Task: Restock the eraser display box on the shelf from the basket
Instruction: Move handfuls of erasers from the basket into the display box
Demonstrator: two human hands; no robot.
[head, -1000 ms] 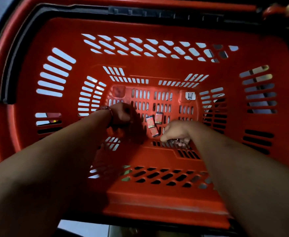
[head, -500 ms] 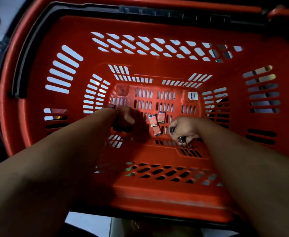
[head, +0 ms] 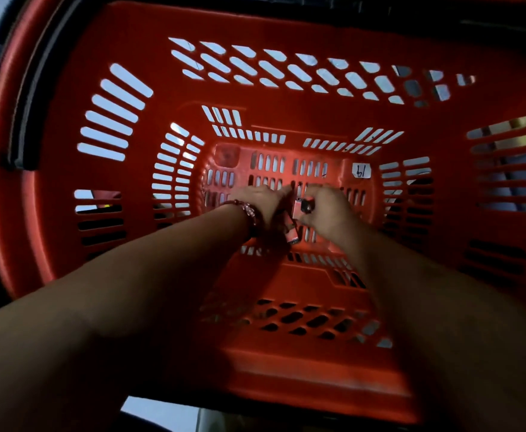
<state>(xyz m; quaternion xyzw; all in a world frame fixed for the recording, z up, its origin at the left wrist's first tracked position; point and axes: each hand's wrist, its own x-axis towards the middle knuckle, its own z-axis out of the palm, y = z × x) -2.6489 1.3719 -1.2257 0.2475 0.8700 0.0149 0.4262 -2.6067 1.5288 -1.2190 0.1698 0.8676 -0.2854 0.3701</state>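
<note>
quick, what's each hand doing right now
Left hand: curled among the erasers on the basket floor; grip cannot be told.
Right hand: closed on a small eraser.

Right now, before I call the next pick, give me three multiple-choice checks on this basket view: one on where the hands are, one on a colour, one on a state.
1. Where are both hands?
A. Over the floor of the basket, close together
B. On the basket's rim
C. Outside the basket

2. What colour is the basket?
A. Blue
B. Red
C. Green

3. What is the state of the right hand?
A. Flat and open, nothing in it
B. Fingers curled around small packets
C. Gripping the basket handle

Answers:
1 A: the left hand and right hand meet low over the basket floor.
2 B: its slotted walls and floor are red.
3 B: the right hand's fingers close on small erasers; more lie under the left wrist, which wears a bracelet.
</note>
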